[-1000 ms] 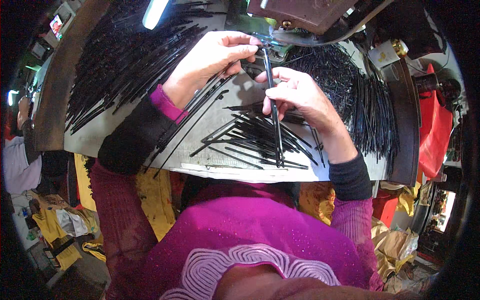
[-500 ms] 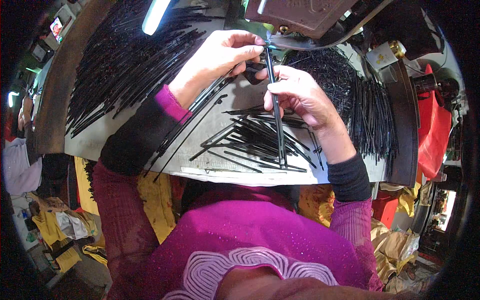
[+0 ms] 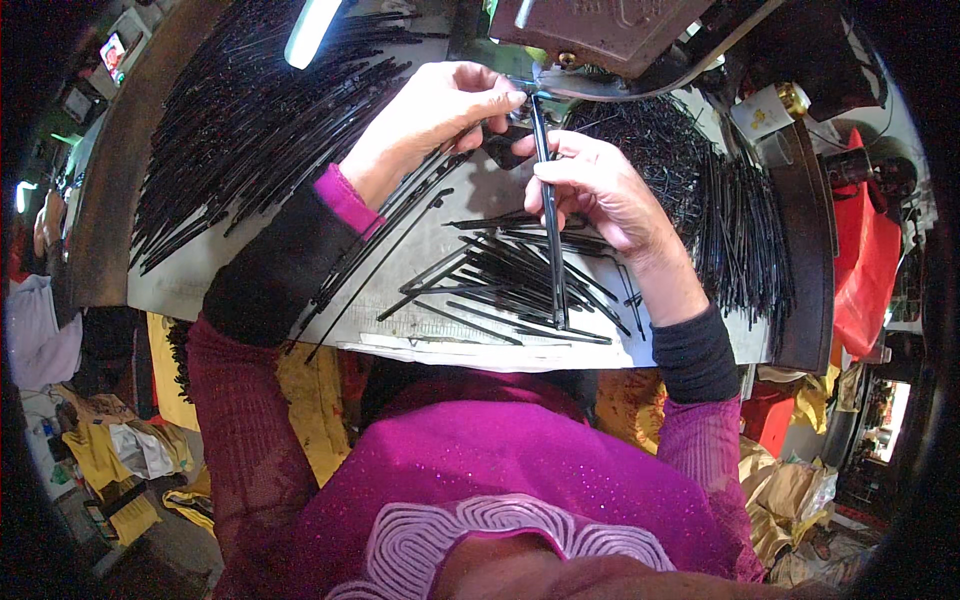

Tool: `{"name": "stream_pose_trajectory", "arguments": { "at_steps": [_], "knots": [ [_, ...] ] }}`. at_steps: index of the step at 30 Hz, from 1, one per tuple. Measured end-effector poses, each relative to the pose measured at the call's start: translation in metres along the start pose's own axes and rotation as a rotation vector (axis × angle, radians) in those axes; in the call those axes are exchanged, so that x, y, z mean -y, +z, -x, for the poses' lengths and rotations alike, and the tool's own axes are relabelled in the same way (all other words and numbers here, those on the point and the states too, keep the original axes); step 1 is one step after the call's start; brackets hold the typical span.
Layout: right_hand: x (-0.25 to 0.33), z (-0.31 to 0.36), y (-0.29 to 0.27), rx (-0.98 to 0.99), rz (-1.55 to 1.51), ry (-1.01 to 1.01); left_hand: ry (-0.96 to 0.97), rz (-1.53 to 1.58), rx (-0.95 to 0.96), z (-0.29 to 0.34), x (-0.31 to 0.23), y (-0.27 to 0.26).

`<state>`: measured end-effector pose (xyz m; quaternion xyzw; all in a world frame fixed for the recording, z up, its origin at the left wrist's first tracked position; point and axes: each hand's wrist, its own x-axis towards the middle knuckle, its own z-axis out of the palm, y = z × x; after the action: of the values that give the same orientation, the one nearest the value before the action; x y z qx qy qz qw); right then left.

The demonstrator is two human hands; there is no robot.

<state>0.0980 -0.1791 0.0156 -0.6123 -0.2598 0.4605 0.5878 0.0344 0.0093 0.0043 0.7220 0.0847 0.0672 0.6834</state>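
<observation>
My right hand point(image 3: 595, 185) pinches a slender black rod point(image 3: 554, 250) between thumb and fingers. Its upper end sits under the brown machine head point(image 3: 600, 35), beside a curved metal arm point(image 3: 655, 92). Close to that end, my left hand point(image 3: 445, 105) has thumb and forefinger pressed together; whatever lies between them is too small to make out. Several thin black strips point(image 3: 385, 225) pass through its curled lower fingers and trail along my left forearm. Below my hands, a loose pile of short black rods point(image 3: 515, 275) lies on the white tabletop point(image 3: 400, 325).
A big heap of long black strips point(image 3: 270, 130) covers the left of the table. Another heap of black pieces point(image 3: 735, 220) fills the right side, by a dark raised border point(image 3: 808, 250). A bright lamp point(image 3: 312, 32) hangs above; a red bag point(image 3: 865, 260) is at the far right.
The rod in my right hand has slid slightly up toward the machine. My left thumb and forefinger have shifted a little left of its upper end.
</observation>
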Motion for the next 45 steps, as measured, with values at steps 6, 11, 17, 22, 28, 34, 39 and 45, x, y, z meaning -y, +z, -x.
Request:
{"name": "stream_pose_trajectory", "arguments": {
  "at_steps": [6,11,17,22,28,34,39,45],
  "knots": [
    [-0.008,-0.002,0.003,-0.125,-0.038,-0.026,-0.096,-0.078,0.021,0.001,-0.004,-0.002],
    [-0.009,-0.004,0.006,-0.171,-0.051,-0.052,-0.062,-0.035,0.018,0.002,-0.004,-0.002],
    [-0.012,-0.006,0.001,-0.225,-0.011,-0.09,-0.077,0.062,0.101,0.006,-0.011,-0.002],
    [-0.013,-0.009,0.004,-0.178,-0.018,-0.134,-0.155,0.228,0.214,0.005,-0.002,-0.002],
    [-0.013,-0.01,0.002,-0.168,-0.006,-0.142,-0.148,0.239,0.251,0.003,0.007,-0.003],
    [-0.01,-0.012,0.002,-0.201,0.025,-0.17,-0.1,0.149,0.207,0.009,-0.004,0.002],
    [-0.007,-0.014,0.002,-0.211,0.026,-0.163,-0.132,0.086,0.199,0.004,-0.003,0.001],
    [-0.008,-0.017,0.003,-0.215,0.014,-0.151,-0.113,0.049,0.179,0.006,-0.007,0.001]
  ]
}}
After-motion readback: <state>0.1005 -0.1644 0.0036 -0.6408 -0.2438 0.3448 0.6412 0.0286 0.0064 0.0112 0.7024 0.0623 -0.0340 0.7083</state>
